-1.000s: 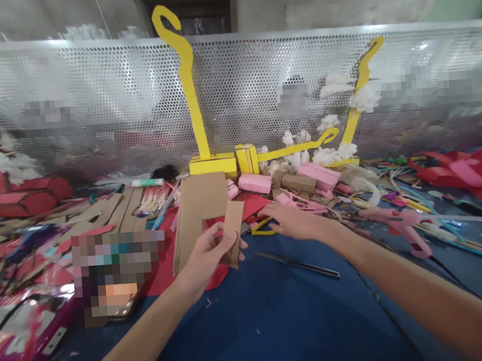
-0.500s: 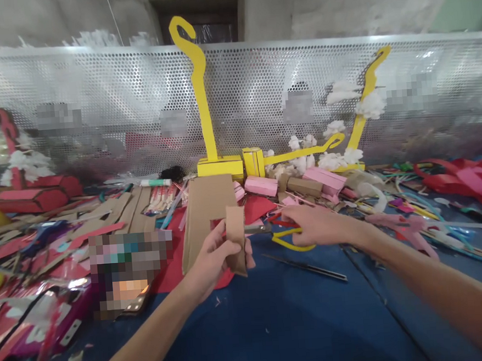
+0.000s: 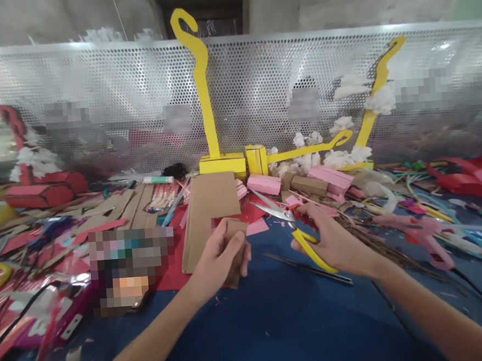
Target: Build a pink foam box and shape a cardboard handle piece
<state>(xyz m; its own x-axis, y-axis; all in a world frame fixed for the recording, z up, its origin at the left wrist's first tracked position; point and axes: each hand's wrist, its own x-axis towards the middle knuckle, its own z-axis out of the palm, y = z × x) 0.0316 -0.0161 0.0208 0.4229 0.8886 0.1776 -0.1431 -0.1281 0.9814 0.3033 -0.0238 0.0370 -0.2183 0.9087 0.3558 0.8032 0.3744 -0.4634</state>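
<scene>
My left hand (image 3: 219,263) pinches a small brown cardboard piece (image 3: 236,227) between my thumb and bent fingers, in front of the big cardboard sheet (image 3: 218,194). My right hand (image 3: 338,242) curls around the handles of the scissors (image 3: 285,215). The blades are spread, near the small piece but apart from it. I should hold it still and keep my fingertips clear of the blades.
</scene>
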